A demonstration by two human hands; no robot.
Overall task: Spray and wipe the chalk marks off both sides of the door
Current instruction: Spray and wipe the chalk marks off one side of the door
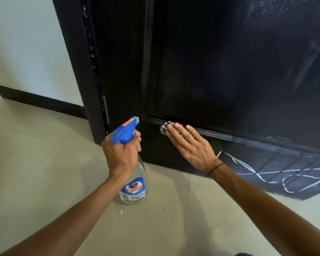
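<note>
A dark door (pixel 229 74) fills the upper right. White chalk lines (pixel 277 174) run across its bottom rail at the lower right. My right hand (pixel 190 145) lies flat with straight fingers and presses a small checked cloth (pixel 164 127) against the moulding near the door's lower left corner. My left hand (pixel 121 154) grips the neck of a clear spray bottle (pixel 134 187) with a blue trigger head (pixel 124 133); the nozzle faces the door. The bottle reads "Colin".
The black door frame (pixel 85 71) stands left of the door, next to a pale wall (pixel 26 43) with a black skirting board (pixel 39 101). Beige floor tiles (pixel 44 172) carry small white crumbs (pixel 121 212) below the bottle.
</note>
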